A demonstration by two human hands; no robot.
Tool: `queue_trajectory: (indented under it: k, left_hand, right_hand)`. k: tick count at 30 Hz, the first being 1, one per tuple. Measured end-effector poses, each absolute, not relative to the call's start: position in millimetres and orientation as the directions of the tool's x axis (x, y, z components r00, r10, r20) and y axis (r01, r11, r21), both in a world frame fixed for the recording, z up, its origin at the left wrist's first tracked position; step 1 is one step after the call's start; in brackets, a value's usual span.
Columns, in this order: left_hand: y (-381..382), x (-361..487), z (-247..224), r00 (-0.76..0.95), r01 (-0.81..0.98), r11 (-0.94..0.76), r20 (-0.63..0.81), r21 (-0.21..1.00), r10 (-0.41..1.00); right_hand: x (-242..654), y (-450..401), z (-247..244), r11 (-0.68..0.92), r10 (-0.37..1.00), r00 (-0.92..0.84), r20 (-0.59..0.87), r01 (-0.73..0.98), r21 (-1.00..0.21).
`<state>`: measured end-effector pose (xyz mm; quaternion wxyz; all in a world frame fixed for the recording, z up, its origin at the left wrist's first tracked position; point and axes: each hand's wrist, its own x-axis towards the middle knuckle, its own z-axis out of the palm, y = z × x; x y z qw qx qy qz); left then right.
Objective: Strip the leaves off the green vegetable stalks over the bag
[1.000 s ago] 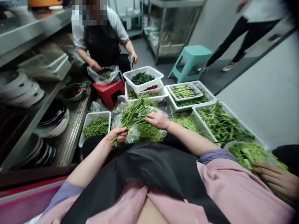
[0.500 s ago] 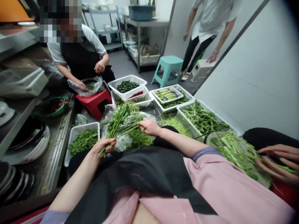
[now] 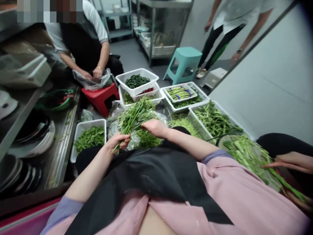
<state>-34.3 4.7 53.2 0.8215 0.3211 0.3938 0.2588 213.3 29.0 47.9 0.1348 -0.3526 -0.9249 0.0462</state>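
"What runs along the left edge of the floor (image 3: 132, 52)?"

"A shelf (image 3: 61, 156), with plates (image 3: 36, 140) on it and a basin (image 3: 65, 104) beyond them."

"And right beside the shelf?"

"A basket (image 3: 75, 147) with leaves (image 3: 90, 138) in it. Behind that, a stool (image 3: 97, 95) with a plastic bag (image 3: 95, 84) on top."

"The middle?"

"A bunch (image 3: 132, 118) in the left hand (image 3: 118, 140), the right hand (image 3: 156, 128) just right of it. A stack of baskets (image 3: 160, 97) stands behind."

"Toward the floor's right edge?"

"A crate (image 3: 171, 106) carrying a tray (image 3: 184, 99) of bundles (image 3: 179, 92); nearer and further right, a second crate (image 3: 201, 125) with greens (image 3: 216, 119) inside."
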Motion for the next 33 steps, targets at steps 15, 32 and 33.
queue_trajectory:
  k: [15,32,33]
  left_hand:
    - [5.8,-43.1,47.0,0.504,-0.091,0.657,-0.534,0.748,0.679]
    - [11.5,-36.7,38.8,0.543,-0.183,0.611,-0.439,0.770,0.716]
    - [12.4,-35.5,38.6,0.550,-0.167,0.619,-0.449,0.767,0.705]
  right_hand:
    - [230.5,18.2,42.1,0.571,0.780,-0.624,-0.049,0.742,-0.352]
    - [241.1,35.7,5.8,0.115,0.955,0.195,0.222,0.446,-0.888]
    - [237.8,35.1,12.2,0.244,0.951,0.033,0.309,0.537,-0.807]
